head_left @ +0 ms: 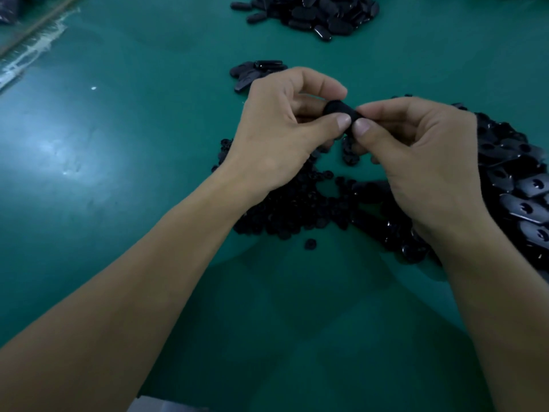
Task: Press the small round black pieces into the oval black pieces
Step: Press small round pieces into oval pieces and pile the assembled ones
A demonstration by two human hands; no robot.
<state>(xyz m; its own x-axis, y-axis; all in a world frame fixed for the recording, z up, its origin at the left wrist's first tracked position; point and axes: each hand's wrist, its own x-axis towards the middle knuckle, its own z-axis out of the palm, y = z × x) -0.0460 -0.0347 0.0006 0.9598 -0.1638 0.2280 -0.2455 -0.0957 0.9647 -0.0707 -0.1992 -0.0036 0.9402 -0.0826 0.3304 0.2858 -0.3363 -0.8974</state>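
Left hand point(279, 129) and right hand point(416, 150) both pinch one oval piece point(341, 112) above the table's middle; thumbs should press squarely, evenly.

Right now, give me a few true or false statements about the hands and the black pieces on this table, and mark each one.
1. The left hand and right hand both pinch one black piece between them. True.
2. The table is red. False: it is green.
3. A pile of small round pieces lies below the hands. True.
4. The oval pieces at the right edge are solid, with no holes. False: several show a hole in the middle.
5. A far pile of black pieces lies at the top of the view. True.
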